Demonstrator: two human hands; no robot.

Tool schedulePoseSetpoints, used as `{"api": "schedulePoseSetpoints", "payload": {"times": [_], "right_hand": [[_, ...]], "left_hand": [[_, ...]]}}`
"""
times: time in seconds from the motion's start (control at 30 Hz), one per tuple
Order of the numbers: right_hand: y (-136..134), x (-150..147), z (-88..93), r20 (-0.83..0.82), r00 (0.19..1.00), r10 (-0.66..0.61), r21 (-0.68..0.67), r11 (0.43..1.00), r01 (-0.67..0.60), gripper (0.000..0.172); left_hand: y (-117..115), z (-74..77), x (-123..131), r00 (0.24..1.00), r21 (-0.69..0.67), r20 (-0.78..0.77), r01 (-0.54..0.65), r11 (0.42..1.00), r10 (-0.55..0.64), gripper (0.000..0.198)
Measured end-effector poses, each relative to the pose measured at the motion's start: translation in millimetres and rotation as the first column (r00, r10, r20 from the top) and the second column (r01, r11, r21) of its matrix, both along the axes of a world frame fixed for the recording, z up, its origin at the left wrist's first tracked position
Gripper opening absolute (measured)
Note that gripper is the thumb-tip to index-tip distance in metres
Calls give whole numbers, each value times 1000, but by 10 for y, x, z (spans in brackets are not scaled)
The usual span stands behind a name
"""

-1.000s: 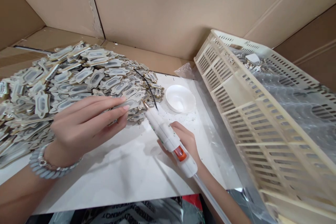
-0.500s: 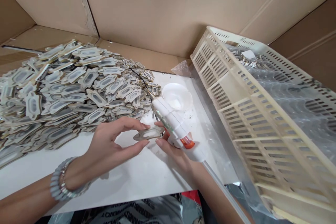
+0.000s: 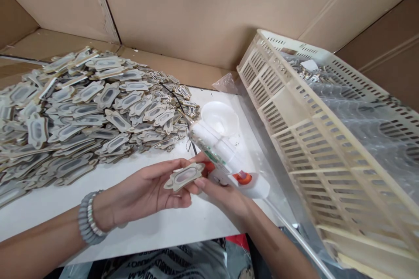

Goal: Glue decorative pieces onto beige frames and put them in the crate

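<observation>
In the middle of the head view, a small grey ornamental frame with a pale oval centre lies face up between my hands. My left hand is palm up, its fingers loosely curled behind and beneath this piece; its thumb stays lower, apart from the face. My right hand holds a white hot glue gun with an orange part and a glue stick at its rear. The right thumb also presses on the frame's right end. The gun's body hides some right fingers.
A large pile of similar frames covers the left of the white table. Beyond the gun stands a white bowl. On the right is a cream plastic crate with clear wavy plastic inside. Cardboard walls enclose the back.
The small frame has turned from nearly edge-on to face up. My left thumb has come off it, with the fingers now behind it. The glue gun's rear has shifted right.
</observation>
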State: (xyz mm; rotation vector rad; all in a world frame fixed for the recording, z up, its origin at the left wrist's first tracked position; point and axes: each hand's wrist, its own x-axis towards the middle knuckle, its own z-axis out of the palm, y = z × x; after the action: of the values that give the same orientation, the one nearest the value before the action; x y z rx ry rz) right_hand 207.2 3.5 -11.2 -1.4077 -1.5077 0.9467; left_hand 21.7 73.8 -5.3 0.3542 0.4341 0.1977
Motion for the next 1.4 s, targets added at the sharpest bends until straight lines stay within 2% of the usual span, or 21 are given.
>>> {"api": "schedulePoseSetpoints", "payload": {"times": [0.13,0.2,0.27,0.37,0.43,0.47,0.5,0.53,0.6,0.67,0.7,0.77,0.83,0.93,1.13,1.4], "right_hand": [[1,-15,-30,-268,962,52,-118,989,-86,37],[-1,-17,-1,-328,943,57,-163,980,-116,40],[-1,-7,54,-320,946,47,-184,977,-110,39],[7,33,145,-216,976,7,-141,989,-39,33],[20,60,185,-143,990,-9,-59,998,1,28],[27,67,196,-111,994,-15,-14,1000,14,25],[33,68,201,-86,996,-23,26,999,26,22],[38,62,200,-64,997,-30,53,998,34,19],[44,37,175,-36,998,-47,85,995,50,12],[44,9,120,-38,998,-47,128,990,52,8],[45,0,83,-39,999,-31,157,987,36,7],[50,-10,1,-42,998,36,223,974,-26,6],[59,-13,-75,-43,993,111,261,961,-96,3],[71,-17,-135,-74,986,148,283,951,-121,5],[69,-17,-106,-48,993,105,263,961,-89,10],[86,-15,-108,-40,996,83,223,972,-72,14]], "left_hand": [[-27,-28,-21,996,-90,74,59,994,-52,27],[-33,-30,-29,995,-94,90,58,994,-49,30],[-31,-15,-39,995,-59,93,52,997,-46,31],[16,42,-71,999,76,53,6,997,-10,33],[91,88,-112,997,274,-14,-63,960,70,42],[140,109,-137,990,409,-54,-97,907,130,48],[193,126,-163,976,556,-86,-122,822,202,50],[245,140,-189,952,693,-103,-139,708,288,50],[331,164,-234,873,890,-88,-148,431,480,42],[373,191,-261,755,974,-9,-141,176,656,32],[375,207,-267,696,988,42,-136,75,717,29],[354,239,-265,613,990,134,-125,-71,779,28],[322,264,-253,572,981,193,-116,-154,797,29],[299,275,-229,550,975,221,-98,-201,805,29],[306,245,-214,590,974,222,-104,-199,776,31],[294,254,-239,558,967,241,-68,-247,794,31]]}}
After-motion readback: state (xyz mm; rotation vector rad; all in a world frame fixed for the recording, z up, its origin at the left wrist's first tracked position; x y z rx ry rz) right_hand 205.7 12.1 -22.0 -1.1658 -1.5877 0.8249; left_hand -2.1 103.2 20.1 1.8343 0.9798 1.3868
